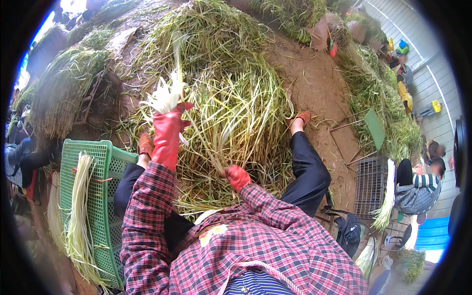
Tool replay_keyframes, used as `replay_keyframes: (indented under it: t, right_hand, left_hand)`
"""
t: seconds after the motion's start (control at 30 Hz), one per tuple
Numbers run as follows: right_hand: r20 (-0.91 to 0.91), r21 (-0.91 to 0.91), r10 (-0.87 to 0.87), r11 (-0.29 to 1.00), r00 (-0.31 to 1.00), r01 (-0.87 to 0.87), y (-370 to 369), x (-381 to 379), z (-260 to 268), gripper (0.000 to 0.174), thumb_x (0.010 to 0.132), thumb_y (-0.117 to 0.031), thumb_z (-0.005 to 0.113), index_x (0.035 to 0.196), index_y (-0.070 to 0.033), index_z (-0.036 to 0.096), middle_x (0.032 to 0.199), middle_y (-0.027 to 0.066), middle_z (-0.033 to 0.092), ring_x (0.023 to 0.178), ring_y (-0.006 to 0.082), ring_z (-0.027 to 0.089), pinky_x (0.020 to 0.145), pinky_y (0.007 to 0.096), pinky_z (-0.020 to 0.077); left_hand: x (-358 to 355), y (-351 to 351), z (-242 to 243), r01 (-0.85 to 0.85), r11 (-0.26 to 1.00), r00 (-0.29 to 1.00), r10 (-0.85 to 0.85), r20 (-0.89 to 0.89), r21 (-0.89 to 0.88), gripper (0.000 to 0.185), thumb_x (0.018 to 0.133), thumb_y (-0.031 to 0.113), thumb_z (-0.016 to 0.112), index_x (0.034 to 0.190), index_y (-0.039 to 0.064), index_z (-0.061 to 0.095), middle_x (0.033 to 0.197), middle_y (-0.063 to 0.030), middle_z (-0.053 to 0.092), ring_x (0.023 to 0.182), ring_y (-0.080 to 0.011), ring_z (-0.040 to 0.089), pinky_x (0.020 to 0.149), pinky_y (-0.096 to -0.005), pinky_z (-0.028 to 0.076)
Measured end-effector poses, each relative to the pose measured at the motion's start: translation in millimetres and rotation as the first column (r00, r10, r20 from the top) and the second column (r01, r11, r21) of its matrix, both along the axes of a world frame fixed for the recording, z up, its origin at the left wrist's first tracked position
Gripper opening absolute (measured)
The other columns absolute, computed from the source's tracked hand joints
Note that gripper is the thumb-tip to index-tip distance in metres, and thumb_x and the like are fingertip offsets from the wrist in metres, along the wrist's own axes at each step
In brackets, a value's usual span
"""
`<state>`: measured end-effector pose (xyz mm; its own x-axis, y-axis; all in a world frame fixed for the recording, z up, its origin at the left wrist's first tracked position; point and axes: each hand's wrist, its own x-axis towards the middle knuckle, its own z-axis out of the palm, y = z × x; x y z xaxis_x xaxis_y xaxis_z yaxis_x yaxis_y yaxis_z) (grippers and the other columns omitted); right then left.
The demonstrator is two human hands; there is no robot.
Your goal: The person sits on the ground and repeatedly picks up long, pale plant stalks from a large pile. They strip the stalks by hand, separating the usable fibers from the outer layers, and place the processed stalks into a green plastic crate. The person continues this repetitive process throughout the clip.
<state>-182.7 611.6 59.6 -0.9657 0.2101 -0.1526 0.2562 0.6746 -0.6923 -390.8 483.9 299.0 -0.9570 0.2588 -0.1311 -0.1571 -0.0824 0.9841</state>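
Observation:
My left hand (pixel 167 129), in a red rubber glove, is closed around a bunch of pale plant stalks (pixel 167 94) whose white ends fan out above the fist. In its own red glove, my right hand (pixel 238 177) grips the lower end of thin stalks (pixel 204 142) that stretch up toward my left hand. Both hands are over a large heap of long green and yellow stalks (pixel 236 110) between my legs. Motion blurs some stalks near the hands. To the left, a bundle of pale stalks (pixel 79 206) lies on an upturned green plastic crate (pixel 107 177).
More green heaps (pixel 70 81) lie at the left and along the right (pixel 368 73). A green-topped folding stool (pixel 374 129), a grey crate (pixel 370 184) and a black backpack (pixel 346 232) stand right of me. A person (pixel 420 188) sits farther right; others are at both sides.

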Motion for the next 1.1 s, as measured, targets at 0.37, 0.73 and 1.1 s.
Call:
replay_keyframes:
  t: [0.37,0.73,1.1]
  right_hand:
    - [-0.064,0.210,-0.046,0.976,0.997,0.059,36,-35,89,0.041,0.101,-0.036,0.034,0.119,-0.006,0.057,0.068,0.0040,0.056,0.050,0.0124,0.047,0.044,0.0265,0.0449]
    - [-0.076,-0.746,-0.062,0.666,0.995,-0.016,-27,-76,142,0.021,0.095,-0.020,0.055,0.099,-0.001,0.060,0.084,0.0043,0.062,0.071,0.0096,0.056,0.068,0.0240,0.0493]
    - [0.549,-0.225,-0.237,0.882,0.801,0.414,67,51,1,0.037,0.091,-0.025,0.058,0.123,-0.008,0.058,0.102,0.0123,0.066,0.078,0.0180,0.064,0.072,0.0311,0.0524]
  left_hand:
    - [-10,-17,15,0.249,0.967,0.949,-0.253,0.190,0.044,0.030,0.090,0.014,0.059,0.120,0.010,0.062,0.079,0.0023,0.066,0.047,-0.0012,0.031,0.046,-0.0192,0.042]
    - [-28,-20,22,-0.067,0.992,0.994,0.076,0.075,-0.111,0.023,0.084,0.002,0.061,0.105,0.009,0.068,0.084,-0.0021,0.068,0.046,-0.0039,0.049,0.052,-0.0210,0.053]
    - [-83,-75,22,-0.003,0.818,0.994,-0.061,0.092,0.575,0.042,0.093,0.010,0.054,0.134,0.009,0.044,0.103,-0.0044,0.062,0.044,-0.0046,0.034,0.089,-0.0366,0.053]
